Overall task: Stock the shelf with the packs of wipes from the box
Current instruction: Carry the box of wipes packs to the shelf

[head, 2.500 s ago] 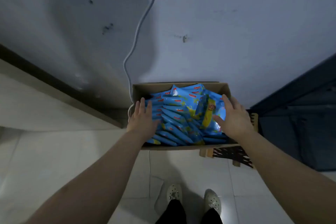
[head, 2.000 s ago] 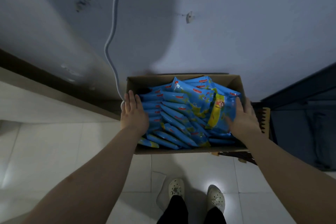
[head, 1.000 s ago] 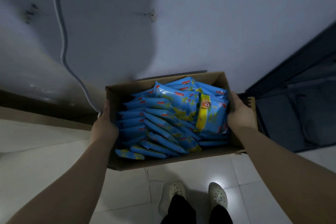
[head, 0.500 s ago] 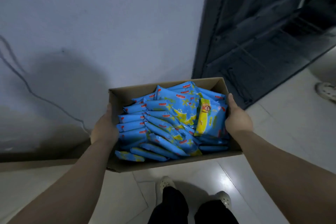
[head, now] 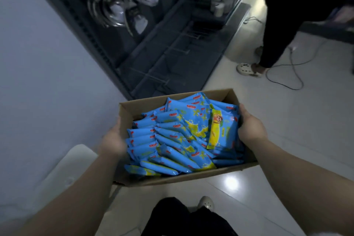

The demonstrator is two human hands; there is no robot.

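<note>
While both hands were taken up with carrying, the box [head: 182, 177] hung at waist level over the tiled floor, its long axis crosswise to the body. Contents: packs of wipes [head: 182, 136], blue, heaped to the rim, most on edge with long axes running left to right, one yellow-banded pack lying flat on top at the right end. Left hand [head: 113, 140]: clasped the left end wall, thumb up along the edge, fingers hidden outside the cardboard. Right hand [head: 251, 130]: clasped the right end wall, thumb hooked over the rim just beside the yellow-banded pack, fingers hidden below. Shelf [head: 168, 57]: dark, wire-divided lower tiers, ahead and slightly left, its foot just beyond the far wall of the box; no packs visible on it. Upper tiers held shiny hanging items, kind unclear. A second person's legs [head: 275, 30] stood well apart to the right, a cable [head: 283, 80] trailing near them. Assessment: neither hand was free to pick; the right lay nearer the topmost pack, the box's far-left corner nearer the shelf.
</note>
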